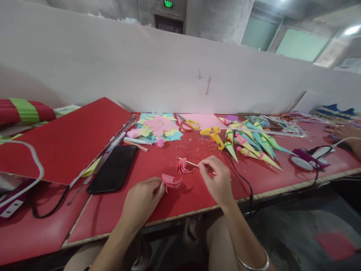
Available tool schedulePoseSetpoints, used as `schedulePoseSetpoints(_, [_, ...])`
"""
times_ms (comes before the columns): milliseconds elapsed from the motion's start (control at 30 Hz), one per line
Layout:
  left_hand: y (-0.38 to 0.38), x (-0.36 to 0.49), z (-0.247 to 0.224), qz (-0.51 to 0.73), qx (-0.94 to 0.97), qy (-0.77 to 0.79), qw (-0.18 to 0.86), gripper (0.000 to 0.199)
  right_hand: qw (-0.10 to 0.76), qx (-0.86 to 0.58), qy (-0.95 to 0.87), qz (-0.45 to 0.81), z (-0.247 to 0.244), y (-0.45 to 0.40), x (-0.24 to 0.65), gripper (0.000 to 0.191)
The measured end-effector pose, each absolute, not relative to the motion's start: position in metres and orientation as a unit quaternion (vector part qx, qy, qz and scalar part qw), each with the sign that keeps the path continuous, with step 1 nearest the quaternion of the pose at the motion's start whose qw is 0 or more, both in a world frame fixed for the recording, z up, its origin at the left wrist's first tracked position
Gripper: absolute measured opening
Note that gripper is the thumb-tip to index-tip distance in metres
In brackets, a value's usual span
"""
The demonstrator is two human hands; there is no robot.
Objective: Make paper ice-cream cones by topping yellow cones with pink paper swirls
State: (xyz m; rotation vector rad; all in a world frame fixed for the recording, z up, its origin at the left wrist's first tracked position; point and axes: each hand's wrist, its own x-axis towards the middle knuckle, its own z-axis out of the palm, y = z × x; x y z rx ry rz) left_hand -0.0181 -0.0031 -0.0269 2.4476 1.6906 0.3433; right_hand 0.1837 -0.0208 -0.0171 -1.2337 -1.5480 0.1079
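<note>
Near the front of the red table, my left hand (144, 195) pinches a curled pink paper piece (171, 181) cut into strips. My right hand (216, 175) has its thumb and fingers closed on a thin wooden stick (188, 162). The stick points left, and its far end reaches a second curled pink paper piece (183, 166), just beyond the first one. Whether that second piece is fixed to the stick cannot be made out. Small red scraps lie on the table behind my hands.
A black phone (113, 169) lies left of my hands. Behind are paper scraps (159, 126), scissors (189, 124) and a yellow glue gun (213, 136) with a black cord. Colourful paper cones (255, 141) lie right. A person's hand (348, 135) shows far right.
</note>
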Motion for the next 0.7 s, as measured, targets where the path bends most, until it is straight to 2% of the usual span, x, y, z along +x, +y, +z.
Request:
schedulePoseSetpoints(233, [-0.002, -0.017, -0.027, 0.133, 0.81, 0.564, 0.087, 0.034, 0.535, -0.628, -0.565, -0.003, -0.02, -0.013, 0.244, 0.015])
schedulePoseSetpoints(300, [-0.001, -0.017, -0.027, 0.134, 0.808, 0.565, 0.094, 0.035, 0.493, -0.655, -0.572, 0.019, -0.024, -0.002, 0.259, 0.017])
schedulePoseSetpoints(400, [-0.001, -0.017, -0.026, 0.133, 0.808, 0.565, 0.095, 0.035, 0.434, -0.69, -0.579, 0.017, -0.028, 0.02, 0.272, 0.029])
schedulePoseSetpoints(533, [0.0, -0.018, -0.026, 0.136, 0.804, 0.571, 0.091, 0.035, 0.388, -0.726, -0.569, -0.002, -0.027, 0.048, 0.275, 0.041])
schedulePoseSetpoints(700, [0.0, -0.017, -0.026, 0.144, 0.8, 0.576, 0.085, 0.036, 0.313, -0.754, -0.578, -0.004, -0.027, 0.071, 0.269, 0.034])
